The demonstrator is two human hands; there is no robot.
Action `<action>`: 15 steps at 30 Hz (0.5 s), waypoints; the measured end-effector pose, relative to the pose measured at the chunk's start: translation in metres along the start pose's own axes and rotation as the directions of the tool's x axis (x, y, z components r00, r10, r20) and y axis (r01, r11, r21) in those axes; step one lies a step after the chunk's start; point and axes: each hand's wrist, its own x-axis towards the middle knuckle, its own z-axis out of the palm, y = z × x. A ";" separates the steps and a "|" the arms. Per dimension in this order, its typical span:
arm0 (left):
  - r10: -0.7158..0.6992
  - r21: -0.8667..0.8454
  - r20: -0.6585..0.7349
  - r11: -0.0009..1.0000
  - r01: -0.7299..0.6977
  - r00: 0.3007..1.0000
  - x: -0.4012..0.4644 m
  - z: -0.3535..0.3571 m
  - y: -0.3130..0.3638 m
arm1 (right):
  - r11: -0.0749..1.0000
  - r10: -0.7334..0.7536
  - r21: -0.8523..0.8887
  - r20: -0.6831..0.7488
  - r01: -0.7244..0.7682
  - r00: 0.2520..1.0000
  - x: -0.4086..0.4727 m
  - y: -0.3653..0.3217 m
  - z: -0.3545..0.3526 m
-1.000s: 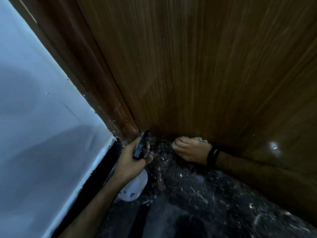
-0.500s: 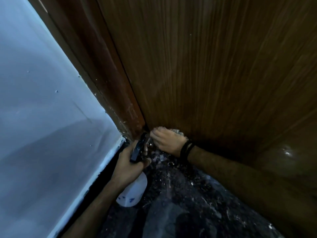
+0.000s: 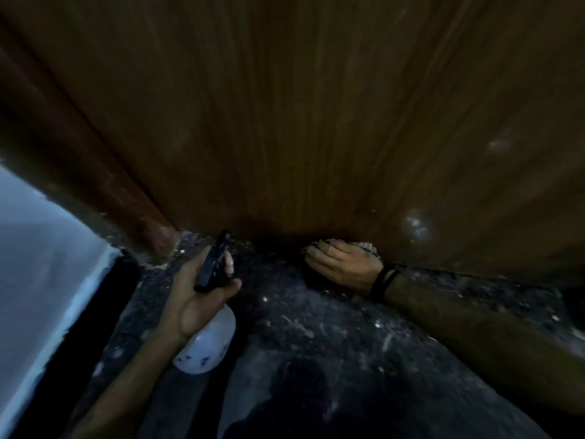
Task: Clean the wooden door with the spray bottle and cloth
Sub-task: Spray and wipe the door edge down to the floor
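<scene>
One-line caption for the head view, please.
Right hand presses cloth against the wooden door bottom; left hand holds spray bottle.

Brown wood door with fine vertical grain and a glossy sheen, catching pale highlights toward its right edge; reddish, duller, scuffed wood on the frame beside it. Translucent white plastic spray bottle with a glossy black plastic head, pale ribbed cloth, dark speckled stone floor, rough-looking and dusty, and a smooth matt white wall.

Home doorway: wooden door, speckled floor
</scene>
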 end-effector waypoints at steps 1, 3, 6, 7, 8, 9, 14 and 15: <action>0.016 0.018 0.026 1.000 -0.016 1.000 0.000 0.008 0.003 | 0.997 0.069 -0.013 -0.056 -0.070 0.996 -0.016 0.002 -0.006; 0.046 0.025 0.087 0.999 -0.048 0.995 0.001 0.027 0.004 | 0.971 0.233 -0.036 -0.085 -0.237 0.969 -0.041 0.001 -0.020; 0.061 0.052 0.121 0.996 -0.068 0.991 0.000 0.047 0.014 | 0.749 0.663 0.028 -0.055 -0.662 0.747 -0.049 -0.019 -0.033; 0.064 0.065 0.128 0.995 -0.073 0.990 0.001 0.053 0.017 | 0.606 0.795 0.101 -0.033 -0.789 0.606 -0.049 -0.028 -0.034; 0.071 0.068 0.140 0.994 -0.081 0.988 0.002 0.057 0.016 | 0.442 0.892 0.198 0.003 -0.875 0.451 -0.047 -0.036 -0.036; 0.070 0.067 0.143 0.994 -0.080 0.987 0.002 0.061 0.017 | 0.267 0.954 0.292 0.058 -0.919 0.295 -0.044 -0.043 -0.038; 0.047 0.087 0.178 0.994 -0.064 0.983 -0.006 0.087 0.027 | -0.327 0.945 0.498 0.188 -0.803 -0.269 -0.014 -0.063 -0.051; 0.043 0.090 0.185 0.994 -0.060 0.982 -0.007 0.093 0.030 | -0.358 0.933 0.524 0.181 -0.773 -0.310 -0.008 -0.063 -0.053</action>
